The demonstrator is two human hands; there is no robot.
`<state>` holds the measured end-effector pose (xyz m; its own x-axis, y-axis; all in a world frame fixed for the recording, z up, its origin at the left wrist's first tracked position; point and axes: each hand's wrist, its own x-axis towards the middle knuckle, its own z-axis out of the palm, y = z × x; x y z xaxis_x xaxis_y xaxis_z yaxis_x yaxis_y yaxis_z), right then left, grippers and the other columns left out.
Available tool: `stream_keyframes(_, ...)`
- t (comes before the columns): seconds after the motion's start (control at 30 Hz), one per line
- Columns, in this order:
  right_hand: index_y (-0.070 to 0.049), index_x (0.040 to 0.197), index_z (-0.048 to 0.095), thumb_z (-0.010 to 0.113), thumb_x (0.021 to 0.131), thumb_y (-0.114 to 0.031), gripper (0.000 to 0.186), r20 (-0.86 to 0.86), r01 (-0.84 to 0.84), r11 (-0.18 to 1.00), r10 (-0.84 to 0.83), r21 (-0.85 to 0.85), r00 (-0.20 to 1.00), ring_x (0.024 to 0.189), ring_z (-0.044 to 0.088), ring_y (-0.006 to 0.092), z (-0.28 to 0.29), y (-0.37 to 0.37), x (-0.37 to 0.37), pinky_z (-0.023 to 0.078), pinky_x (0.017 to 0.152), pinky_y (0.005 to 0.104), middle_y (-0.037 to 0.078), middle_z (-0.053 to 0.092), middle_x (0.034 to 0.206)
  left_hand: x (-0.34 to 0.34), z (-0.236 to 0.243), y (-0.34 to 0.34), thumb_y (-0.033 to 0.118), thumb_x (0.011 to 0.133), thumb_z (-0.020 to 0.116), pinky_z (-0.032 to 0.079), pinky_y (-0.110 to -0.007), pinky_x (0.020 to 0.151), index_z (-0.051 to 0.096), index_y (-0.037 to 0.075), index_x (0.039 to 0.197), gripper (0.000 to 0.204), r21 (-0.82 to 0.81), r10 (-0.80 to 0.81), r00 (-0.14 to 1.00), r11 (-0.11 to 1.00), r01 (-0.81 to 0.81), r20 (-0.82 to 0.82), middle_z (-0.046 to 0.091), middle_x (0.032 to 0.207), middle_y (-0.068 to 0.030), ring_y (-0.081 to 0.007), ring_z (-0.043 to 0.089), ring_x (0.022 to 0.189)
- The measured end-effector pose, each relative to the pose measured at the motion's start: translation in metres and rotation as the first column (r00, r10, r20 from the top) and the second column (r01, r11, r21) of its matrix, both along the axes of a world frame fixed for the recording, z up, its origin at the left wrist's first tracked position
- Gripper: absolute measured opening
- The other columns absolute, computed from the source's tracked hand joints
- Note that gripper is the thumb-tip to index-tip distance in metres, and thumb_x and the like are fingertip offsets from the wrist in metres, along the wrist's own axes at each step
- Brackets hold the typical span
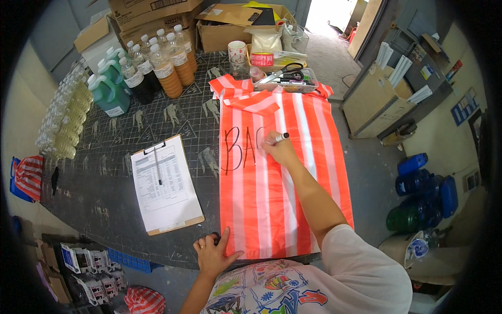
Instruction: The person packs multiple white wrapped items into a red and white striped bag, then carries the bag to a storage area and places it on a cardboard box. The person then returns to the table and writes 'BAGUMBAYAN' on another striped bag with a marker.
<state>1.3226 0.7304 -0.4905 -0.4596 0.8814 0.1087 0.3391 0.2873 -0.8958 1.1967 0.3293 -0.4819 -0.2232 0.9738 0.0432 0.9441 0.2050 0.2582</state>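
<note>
A red-and-white striped plastic bag (308, 172) lies flat at the table's right side, its handles toward the far end. Large black handwritten letters run across its upper left part. My right hand (277, 149) pinches a white marker (281, 137) with a black end and rests on the bag beside the last letter; its writing tip is hidden by my fingers. My left hand (213, 252) lies at the bag's near left corner, thumb and index finger stretched onto the plastic. Its other fingers curl around a small black piece that looks like the marker cap (215, 237).
A clipboard (175, 227) with a printed sheet and a pen (158, 166) lies left of the bag. Bottles of brown liquid (166, 78) and green jugs (109, 94) stand far left. Scissors (282, 72) lie in a tray (300, 88) beyond the bag. Blue water jugs (413, 183) stand right.
</note>
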Motion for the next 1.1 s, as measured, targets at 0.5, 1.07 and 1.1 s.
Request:
stream_keyframes(0.5, -0.006, 0.077, 0.055, 0.072, 0.088, -0.004, 0.020, -0.260, 0.005, 0.982, -0.055, -0.189, 0.964, 0.068, 0.061, 0.0128, 0.003, 0.002, 0.014, 0.049, 0.065, 0.0298, 0.004, 0.063, 0.073, 0.000, -0.001, -0.002, 0.074, 0.074, 0.073, 0.032, -0.049, 0.090, 0.061, 0.022, 0.144, 0.088, -0.001, 0.002, 1.000, 1.000, -0.002, -0.010, 0.053, 0.104, -0.0114, -0.0299, 0.047, 0.097)
stream_keyframes(1.07, -0.004, 0.076, 0.054, 0.071, 0.084, -0.004, 0.019, -0.264, -0.047, 0.955, -0.033, -0.292, 0.964, 0.068, 0.064, 0.0154, 0.004, -0.020, 0.042, 0.051, 0.062, 0.0328, 0.008, 0.064, 0.072, 0.003, 0.000, -0.002, 0.073, 0.074, 0.074, 0.031, -0.049, 0.093, 0.058, 0.022, 0.147, 0.090, 0.017, 0.008, 1.000, 1.000, -0.008, -0.008, 0.053, 0.106, -0.0115, -0.0300, 0.045, 0.100)
stream_keyframes(1.1, -0.004, 0.076, 0.054, 0.071, 0.084, -0.003, 0.019, -0.353, -0.036, 0.956, -0.072, -0.291, 0.933, 0.068, 0.065, 0.0155, 0.004, -0.010, 0.039, 0.051, 0.062, 0.0326, 0.008, 0.065, 0.072, 0.003, 0.000, -0.002, 0.072, 0.074, 0.074, 0.031, -0.049, 0.093, 0.058, 0.022, 0.147, 0.090, 0.013, 0.009, 1.000, 1.000, -0.009, -0.006, 0.053, 0.106, -0.0113, -0.0299, 0.045, 0.100)
